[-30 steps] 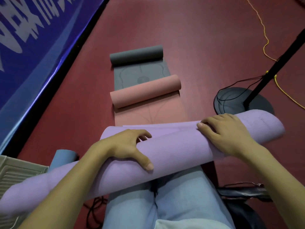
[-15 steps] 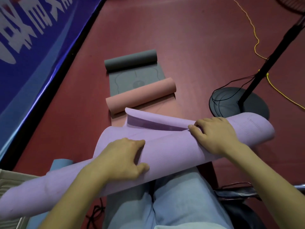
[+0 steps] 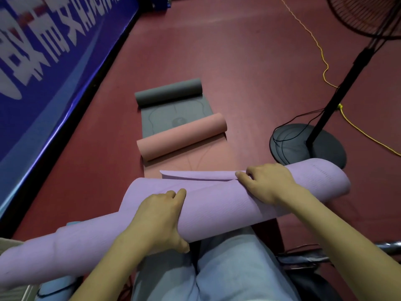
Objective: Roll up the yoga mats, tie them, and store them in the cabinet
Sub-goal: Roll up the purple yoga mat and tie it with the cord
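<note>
Two hands are on the soft lilac foam yoga mat (image 3: 217, 205), which lies rolled across our lap, its long axis running from about eight o'clock to two o'clock. Our left hand (image 3: 159, 220) wraps the middle of the roll, fingers curled over the top and thumb tucked under the near side, so the grip is closed around the tube. Our right hand (image 3: 265, 183) is arched over the far upper part of the roll, fingertips (image 3: 240, 175) pressing at the seam where the mat's loose outer edge lifts away as a thin flap toward twelve o'clock. We judge the roll to be unfinished: that flap is not yet laid flat and no tie is in view. The roll also looks uneven, narrow at the eight o'clock end and fatter at the two o'clock end, so it could telescope or spring open if either hand eases off, and a tie put on now might slip toward the thin end. Beyond us at twelve o'clock, on the dark red floor (image 3: 249, 61), lie a salmon-pink partly rolled mat (image 3: 182, 136) and, farther off, a grey partly rolled mat (image 3: 168, 92), both with flat tails still out. At two o'clock stands a black pedestal fan base (image 3: 325, 146), just beside the roll's far end, with loose cables a swinging mat could snag.
</note>
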Available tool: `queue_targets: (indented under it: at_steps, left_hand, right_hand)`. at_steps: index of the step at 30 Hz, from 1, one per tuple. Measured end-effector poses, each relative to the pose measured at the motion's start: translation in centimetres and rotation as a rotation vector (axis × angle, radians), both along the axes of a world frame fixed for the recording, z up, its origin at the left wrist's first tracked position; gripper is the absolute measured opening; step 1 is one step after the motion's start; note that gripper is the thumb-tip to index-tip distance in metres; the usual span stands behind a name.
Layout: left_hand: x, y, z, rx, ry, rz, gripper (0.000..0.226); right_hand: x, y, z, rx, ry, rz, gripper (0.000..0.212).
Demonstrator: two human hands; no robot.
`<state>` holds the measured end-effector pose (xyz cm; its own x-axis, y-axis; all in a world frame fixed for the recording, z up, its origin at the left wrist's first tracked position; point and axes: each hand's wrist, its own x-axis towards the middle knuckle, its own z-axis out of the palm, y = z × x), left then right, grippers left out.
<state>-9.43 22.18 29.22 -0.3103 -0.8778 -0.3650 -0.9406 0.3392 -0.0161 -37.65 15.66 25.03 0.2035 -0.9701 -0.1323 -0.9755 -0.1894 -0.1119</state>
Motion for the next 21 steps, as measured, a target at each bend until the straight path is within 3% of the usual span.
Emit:
queue_targets:
  at_steps: [10,21]
  left_hand:
    - [-0.2,2.6,3.6,-0.010,-0.142,-0.111,0.074]
    - [-0.4,4.6,3.5,0.117,-0.143,-0.071,0.078]
  right_hand:
    - [-1.4,2.5,1.7,0.292,-0.071,0.044,0.059]
    - [-1.3,4.4,2.1,0.431,-0.026,0.110,0.068]
